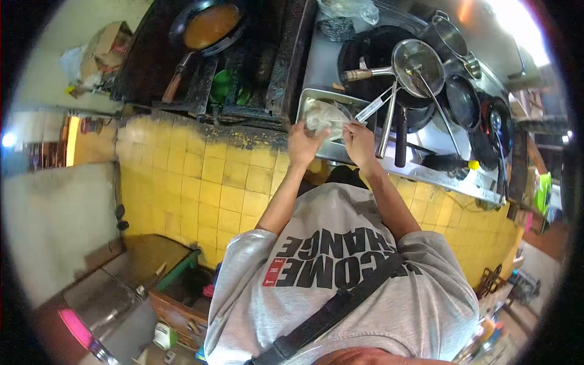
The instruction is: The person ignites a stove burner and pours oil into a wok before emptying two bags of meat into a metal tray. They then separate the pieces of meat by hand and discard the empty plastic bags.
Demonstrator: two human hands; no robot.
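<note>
Between my two hands is a clear plastic bag [320,115] with something pale in it; I cannot make out its contents. It lies over a rectangular metal tray [300,104] at the counter's front edge. My left hand [306,145] is closed on the bag's near left side. On the right, my right hand [359,143] pinches the bag's gathered end. Just beyond my right hand, a flat metal handle [372,109] and a strainer's long handle [387,125] reach toward me.
At the upper left, a pan [210,27] of orange-brown sauce sits on a blackened stove [267,73]. A strainer [418,68], several dark pans [462,100] and a metal pot [445,38] crowd the steel counter [480,185]. Yellow tiles [207,176] cover the surface below the stove.
</note>
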